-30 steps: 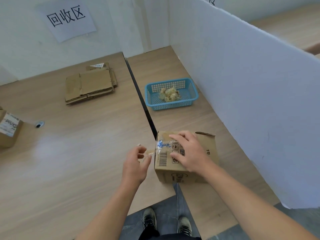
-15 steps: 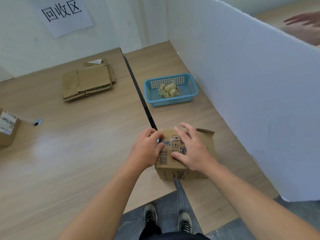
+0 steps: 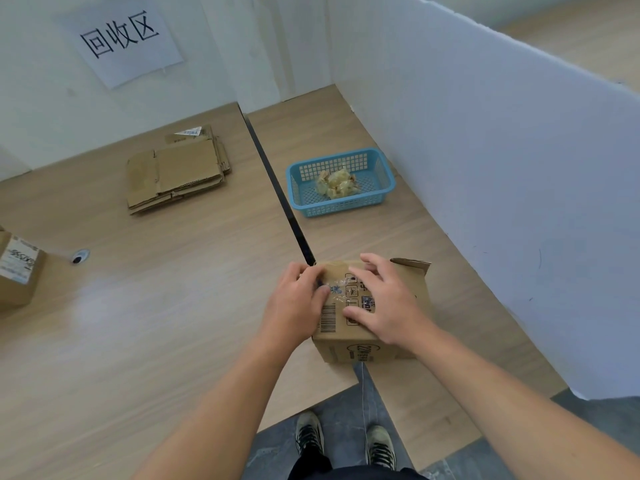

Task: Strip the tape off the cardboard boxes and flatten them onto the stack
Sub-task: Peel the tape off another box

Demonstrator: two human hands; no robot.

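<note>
In the head view, the small cardboard box (image 3: pixel 412 292) sits near-right on the surface (image 3: pixel 166 327), the right hand (image 3: pixel 384 303) pressing it flat-fingered while the left hand (image 3: pixel 294 303) pinches the clear tape (image 3: pixel 338 289), best peeled low and leftward, with the blue basket (image 3: pixel 388 174) beyond, the flattened stack (image 3: pixel 180 171) far left and a white partition (image 3: pixel 502 174) crowding the right.

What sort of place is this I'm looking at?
Probably a cardboard recycling station: a wall sign reading 回收区 (recycling area), a stack of flattened boxes, and a blue basket holding wads of stripped tape.
</note>
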